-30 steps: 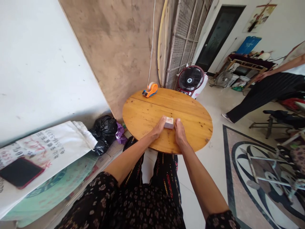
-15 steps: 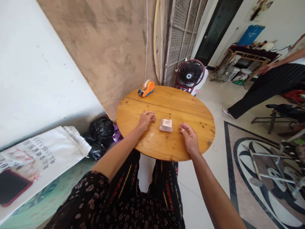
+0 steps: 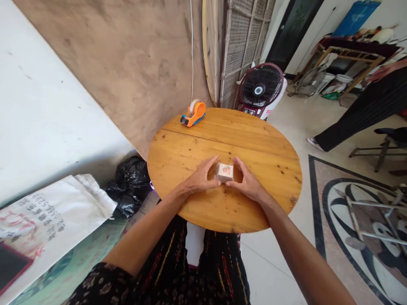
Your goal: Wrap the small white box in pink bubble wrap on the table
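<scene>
Two bare hands are observed from my remote post through the head camera, both at a rounded, yellow-brown wooden table (image 3: 203, 142). Between them I record a small, white, block-shaped packet with a red print on its top face (image 3: 225, 170); a clear wrap appears to cover it. It rests on the tabletop, a little toward the wearer's side of the middle. The left hand (image 3: 202, 176) stands at its left side, thumb and fingers spread apart in a curve. The right hand (image 3: 247, 183) mirrors this on the right, likewise spread, its thumb near the packet's lower front edge. Neither hand is seen pinching it; whether a thumb touches the wrap I cannot tell. Near the table's far left edge I note an orange and blue tape dispenser with a pale roll (image 3: 197, 112). Beyond the table stands a dark red and white fan with a round black grille (image 3: 260, 88). Left of the table I log a crumpled, shiny black plastic bag (image 3: 132, 182), next to a white sack with printed lettering (image 3: 73, 199). At far right, another person in black trousers (image 3: 352, 112) is partly in view.
</scene>
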A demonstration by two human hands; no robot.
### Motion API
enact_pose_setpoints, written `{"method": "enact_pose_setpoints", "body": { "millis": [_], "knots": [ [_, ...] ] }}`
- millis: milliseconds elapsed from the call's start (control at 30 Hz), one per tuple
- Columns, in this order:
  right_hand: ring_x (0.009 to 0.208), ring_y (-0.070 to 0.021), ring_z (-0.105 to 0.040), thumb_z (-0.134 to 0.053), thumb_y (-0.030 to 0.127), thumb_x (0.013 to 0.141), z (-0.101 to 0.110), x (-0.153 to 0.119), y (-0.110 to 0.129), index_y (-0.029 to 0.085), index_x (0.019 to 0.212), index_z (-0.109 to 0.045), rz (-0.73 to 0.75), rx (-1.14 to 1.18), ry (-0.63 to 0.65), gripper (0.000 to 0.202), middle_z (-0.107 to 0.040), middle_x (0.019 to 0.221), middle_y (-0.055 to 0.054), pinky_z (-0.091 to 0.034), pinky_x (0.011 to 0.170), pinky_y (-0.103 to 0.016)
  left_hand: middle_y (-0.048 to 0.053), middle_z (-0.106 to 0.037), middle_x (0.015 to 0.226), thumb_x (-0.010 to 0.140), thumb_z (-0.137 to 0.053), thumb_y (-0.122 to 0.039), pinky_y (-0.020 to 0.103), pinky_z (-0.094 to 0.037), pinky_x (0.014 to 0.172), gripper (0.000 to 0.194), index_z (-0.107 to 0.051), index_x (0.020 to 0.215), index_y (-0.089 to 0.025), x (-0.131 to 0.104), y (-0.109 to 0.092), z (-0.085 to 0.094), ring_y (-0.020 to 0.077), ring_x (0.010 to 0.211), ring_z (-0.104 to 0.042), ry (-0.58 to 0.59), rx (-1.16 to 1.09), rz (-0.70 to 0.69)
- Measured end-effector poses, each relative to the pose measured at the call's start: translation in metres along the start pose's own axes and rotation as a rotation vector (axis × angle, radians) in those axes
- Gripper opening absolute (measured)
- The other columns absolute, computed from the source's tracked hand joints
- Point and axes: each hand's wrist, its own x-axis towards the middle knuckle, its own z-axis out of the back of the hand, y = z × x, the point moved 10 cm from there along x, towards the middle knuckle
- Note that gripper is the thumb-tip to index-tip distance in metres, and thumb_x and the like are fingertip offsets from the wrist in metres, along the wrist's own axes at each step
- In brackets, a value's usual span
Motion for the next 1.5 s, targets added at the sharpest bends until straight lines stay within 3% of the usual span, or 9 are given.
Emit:
{"method": "enact_pose_setpoints", "body": {
  "millis": [200, 300, 433, 633, 800, 967, 1200, 1367, 1500],
  "knots": [
    [0.124, -0.0327, -0.054, -0.076, 0.045, 0.071, -0.001, 0.002, 0.005, 0.026, 0.144, -0.041, 0.075, -0.027, -0.114, 0.083, -0.061, 0.132, -0.011, -0.035, 0.109, -0.054, 0.011, -0.047, 0.145, 0.076, -0.068, -0.033, 0.047, -0.029, 0.116, 0.071, -0.043, 0.142, -0.021, 0.003, -0.002, -0.001, 0.0311, 0.135, -0.041, -0.076, 0.026, 0.007],
    [0.118, -0.0329, -0.058, -0.078, 0.044, 0.07, -0.001, 0.001, 0.007, 0.028, 0.14, -0.047, 0.076, -0.035, -0.134, 0.079, -0.066, 0.125, -0.009, -0.037, 0.106, -0.053, 0.009, -0.052, 0.141, 0.075, -0.069, -0.027, 0.046, -0.029, 0.116, 0.068, -0.048, 0.139, -0.024, 0.005, 0.0, 0.001, 0.0304, 0.132, -0.045, -0.113, -0.021, 0.007],
    [0.123, -0.0334, -0.055, -0.077, 0.045, 0.071, -0.001, 0.0, 0.009, 0.029, 0.142, -0.045, 0.086, -0.062, -0.134, 0.079, -0.06, 0.132, -0.01, -0.034, 0.108, -0.055, 0.01, -0.051, 0.142, 0.072, -0.073, -0.027, 0.047, -0.027, 0.116, 0.074, -0.046, 0.141, -0.023, 0.005, 0.001, 0.002, 0.0318, 0.133, -0.044, -0.113, -0.049, 0.002],
    [0.143, -0.0342, -0.029, -0.08, 0.05, 0.066, 0.002, -0.004, 0.006, 0.027, 0.154, -0.017, 0.113, 0.001, -0.131, 0.11, -0.022, 0.159, -0.012, -0.026, 0.115, -0.055, 0.014, -0.033, 0.155, 0.071, -0.077, -0.035, 0.049, -0.026, 0.117, 0.094, -0.029, 0.15, -0.02, 0.003, 0.0, 0.002, 0.0325, 0.142, -0.033, -0.053, -0.096, -0.019],
    [0.143, -0.0329, -0.031, -0.079, 0.046, 0.069, -0.002, -0.005, 0.005, 0.028, 0.154, -0.017, 0.129, -0.001, -0.106, 0.107, -0.031, 0.156, -0.012, -0.024, 0.116, -0.056, 0.015, -0.04, 0.151, 0.073, -0.073, -0.026, 0.048, -0.025, 0.118, 0.094, -0.023, 0.152, -0.018, 0.003, 0.002, -0.002, 0.0305, 0.141, -0.035, -0.029, -0.174, -0.046],
    [0.131, -0.0287, -0.05, -0.072, 0.044, 0.077, -0.005, -0.003, 0.004, 0.026, 0.148, -0.033, 0.134, 0.078, -0.086, 0.083, -0.053, 0.141, -0.012, -0.033, 0.113, -0.05, 0.011, -0.05, 0.144, 0.076, -0.07, -0.023, 0.046, -0.033, 0.114, 0.084, -0.031, 0.15, -0.023, 0.005, 0.007, -0.004, 0.0288, 0.138, -0.041, -0.048, -0.279, -0.042],
    [0.128, -0.0277, -0.053, -0.071, 0.041, 0.078, -0.003, -0.004, 0.011, 0.026, 0.145, -0.039, 0.139, 0.035, -0.112, 0.076, -0.056, 0.138, -0.011, -0.037, 0.111, -0.049, 0.011, -0.052, 0.142, 0.076, -0.068, -0.019, 0.044, -0.032, 0.116, 0.078, -0.036, 0.147, -0.022, 0.002, 0.004, 0.001, 0.027, 0.134, -0.046, -0.106, -0.264, -0.051],
    [0.137, -0.0293, -0.041, -0.075, 0.044, 0.074, -0.002, -0.006, 0.013, 0.026, 0.15, -0.03, 0.154, -0.041, -0.127, 0.09, -0.044, 0.149, -0.011, -0.031, 0.114, -0.051, 0.011, -0.044, 0.148, 0.072, -0.072, -0.022, 0.046, -0.025, 0.118, 0.082, -0.037, 0.146, -0.022, 0.0, -0.002, 0.002, 0.0294, 0.138, -0.039, -0.114, -0.108, -0.094],
    [0.126, -0.031, -0.053, -0.071, 0.044, 0.077, -0.003, -0.004, 0.01, 0.025, 0.14, -0.047, 0.132, -0.079, -0.124, 0.071, -0.057, 0.137, -0.011, -0.037, 0.108, -0.052, 0.012, -0.05, 0.142, 0.074, -0.071, -0.026, 0.047, -0.03, 0.115, 0.068, -0.048, 0.139, -0.021, 0.001, 0.003, 0.001, 0.0308, 0.133, -0.044, -0.113, -0.011, -0.064]
  ]
}}
